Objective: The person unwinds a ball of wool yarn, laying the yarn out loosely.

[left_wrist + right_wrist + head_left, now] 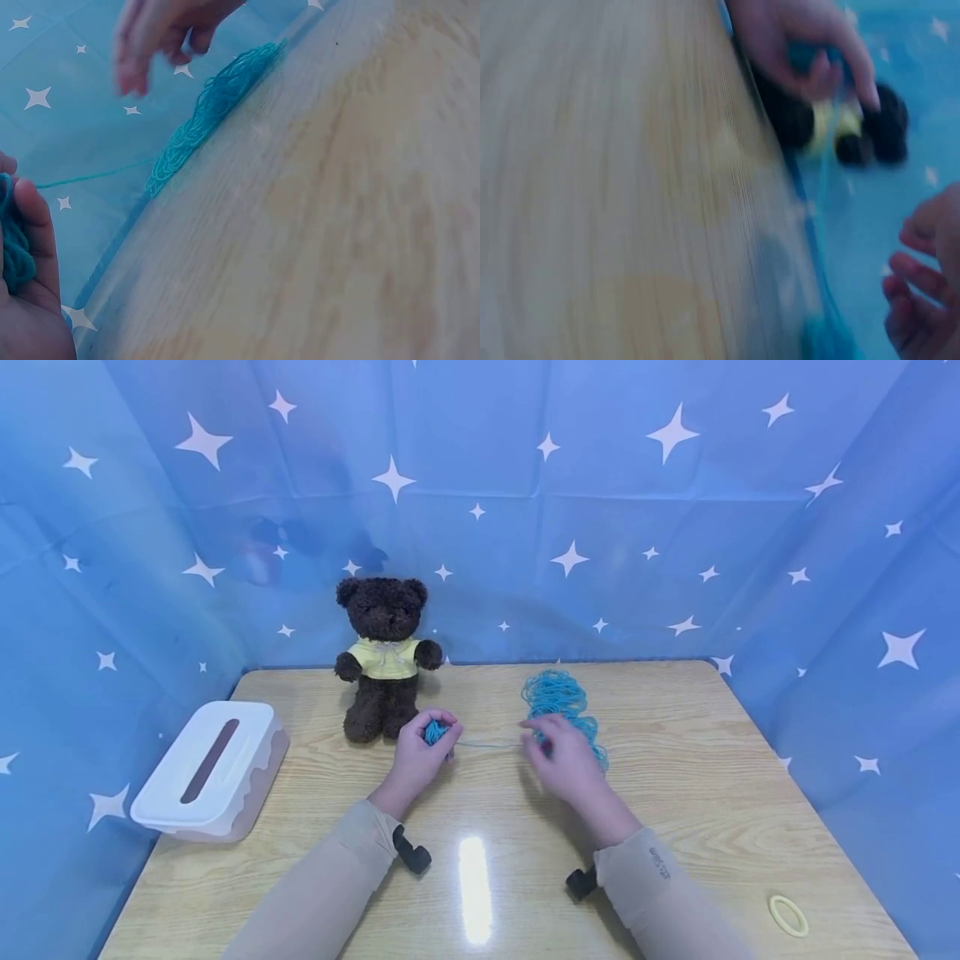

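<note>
My left hand (417, 753) holds a small bundle of teal yarn (435, 732), its fingers curled round it. From this bundle one strand (97, 177) stretches across to a loose, loopy pile of the same yarn (555, 692) on the table. My right hand (564, 758) hovers by the near side of that pile in the head view. In the left wrist view it is off the strand, above the pile. Its fingers (919, 277) are loosely bent in the right wrist view, with nothing seen between them.
A dark brown teddy bear (384, 627) in a yellow top sits behind my left hand. A white lidded box (202, 768) with a slot stands at the left of the wooden table (675, 760). Near the right front lies a pale yellow ring (772, 906). Blue star-patterned curtains surround the table.
</note>
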{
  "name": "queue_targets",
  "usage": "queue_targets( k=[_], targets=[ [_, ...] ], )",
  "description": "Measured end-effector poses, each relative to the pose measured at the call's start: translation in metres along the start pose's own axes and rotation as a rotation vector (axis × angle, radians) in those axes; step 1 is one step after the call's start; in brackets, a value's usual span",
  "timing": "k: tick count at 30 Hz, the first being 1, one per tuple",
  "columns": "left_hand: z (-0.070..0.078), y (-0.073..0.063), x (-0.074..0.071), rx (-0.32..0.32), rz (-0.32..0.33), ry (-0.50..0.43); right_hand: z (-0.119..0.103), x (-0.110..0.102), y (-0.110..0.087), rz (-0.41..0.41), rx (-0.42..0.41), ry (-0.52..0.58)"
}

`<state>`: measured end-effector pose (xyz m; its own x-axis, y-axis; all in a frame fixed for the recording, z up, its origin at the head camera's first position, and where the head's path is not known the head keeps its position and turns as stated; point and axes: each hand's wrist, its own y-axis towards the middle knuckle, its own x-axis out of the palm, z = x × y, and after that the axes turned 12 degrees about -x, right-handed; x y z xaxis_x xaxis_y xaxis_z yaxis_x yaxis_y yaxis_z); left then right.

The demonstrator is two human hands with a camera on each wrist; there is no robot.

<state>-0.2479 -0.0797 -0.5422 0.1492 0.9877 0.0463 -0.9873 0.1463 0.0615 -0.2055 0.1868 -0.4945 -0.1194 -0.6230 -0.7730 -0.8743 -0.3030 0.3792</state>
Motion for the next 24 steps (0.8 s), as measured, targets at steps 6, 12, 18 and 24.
queue_targets(
  k=[6, 12, 18, 24],
  targets=[
    [-0.002, 0.0, -0.001, 0.003, -0.01, 0.007, -0.034, 0.036, 0.015, -0.142, -0.095, 0.108],
    [-0.003, 0.001, 0.001, 0.01, -0.011, -0.009, -0.044, 0.049, 0.023, -0.149, -0.108, 0.067],
    [-0.003, 0.002, 0.001, 0.013, -0.006, -0.003, -0.034, 0.044, 0.025, -0.097, -0.049, 0.091],
    [-0.003, 0.002, -0.001, 0.007, -0.007, 0.002, -0.013, 0.028, 0.03, -0.017, -0.014, 0.069]
  ],
)
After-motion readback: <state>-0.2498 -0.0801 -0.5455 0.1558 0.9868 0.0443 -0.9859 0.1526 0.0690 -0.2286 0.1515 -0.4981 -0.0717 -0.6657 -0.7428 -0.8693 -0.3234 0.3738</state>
